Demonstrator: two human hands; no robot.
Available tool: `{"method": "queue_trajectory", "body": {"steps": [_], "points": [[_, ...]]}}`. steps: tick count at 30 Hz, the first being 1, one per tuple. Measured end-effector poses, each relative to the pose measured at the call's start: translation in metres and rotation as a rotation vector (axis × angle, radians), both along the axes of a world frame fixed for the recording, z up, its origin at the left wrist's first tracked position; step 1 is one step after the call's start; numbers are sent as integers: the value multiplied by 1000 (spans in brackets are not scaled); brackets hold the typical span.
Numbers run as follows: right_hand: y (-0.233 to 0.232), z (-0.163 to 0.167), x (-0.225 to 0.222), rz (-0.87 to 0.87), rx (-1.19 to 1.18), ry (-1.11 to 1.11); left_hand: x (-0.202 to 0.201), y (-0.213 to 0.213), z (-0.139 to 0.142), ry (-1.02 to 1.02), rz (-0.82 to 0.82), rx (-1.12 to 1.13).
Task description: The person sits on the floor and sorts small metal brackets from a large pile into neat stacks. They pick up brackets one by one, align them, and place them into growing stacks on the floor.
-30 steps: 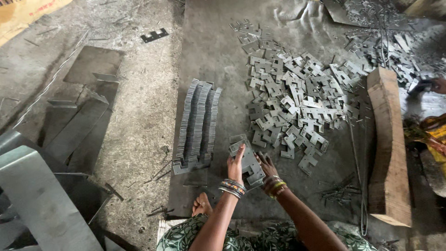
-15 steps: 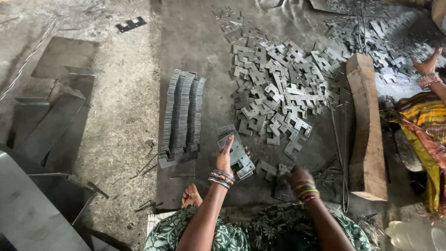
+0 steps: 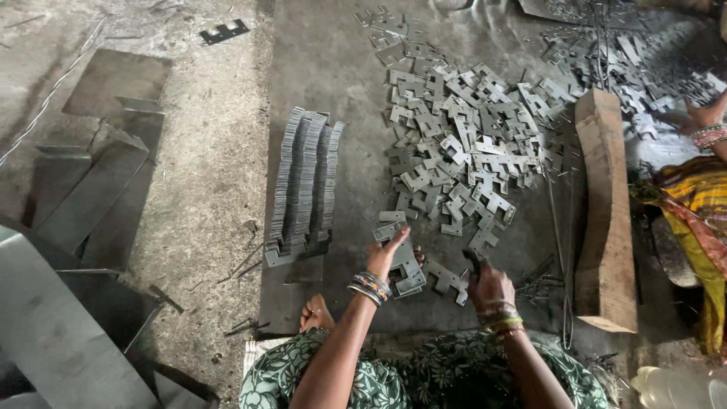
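Note:
I sit on the floor over a dark sheet [image 3: 333, 68]. My left hand [image 3: 388, 257] grips a small stack of flat notched metal plates [image 3: 407, 266], held on edge against the floor. My right hand [image 3: 488, 286] is closed around a single dark plate picked up at the near edge of the loose pile of grey notched plates [image 3: 462, 144]. To the left of my left hand lie long rows of stacked plates [image 3: 304, 182], packed on edge. Both wrists carry bangles. My bare foot [image 3: 316, 312] shows below the left hand.
A thick wooden block [image 3: 602, 204] lies to the right of the pile. Another person's sleeve and hand [image 3: 700, 136] are at the far right, with more plates [image 3: 628, 60] beyond. Bent sheet-metal offcuts [image 3: 91, 182] lie at the left. Thin wires [image 3: 556, 227] run beside the block.
My right hand left the stack, moved right to the edge of the loose pile and closed on a plate. The left hand keeps holding the stack. The view shifted left.

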State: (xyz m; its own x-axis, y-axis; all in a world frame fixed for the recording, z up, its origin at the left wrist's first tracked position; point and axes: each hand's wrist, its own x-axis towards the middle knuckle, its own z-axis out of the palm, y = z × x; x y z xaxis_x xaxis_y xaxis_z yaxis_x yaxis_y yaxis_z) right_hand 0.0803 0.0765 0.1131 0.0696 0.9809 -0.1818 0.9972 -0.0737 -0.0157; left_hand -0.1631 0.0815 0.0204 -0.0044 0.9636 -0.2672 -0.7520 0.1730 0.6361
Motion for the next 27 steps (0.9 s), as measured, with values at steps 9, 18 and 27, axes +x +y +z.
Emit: {"method": "queue_trajectory", "body": {"steps": [9,18,27], "points": [[-5,26,-31,406,254,257,2,7,-16,194,-20,-53],[-2,-73,-23,358,-159,27,9,8,-19,334,176,122],[10,-69,-19,230,118,136,6,2,-14,292,171,61]]}}
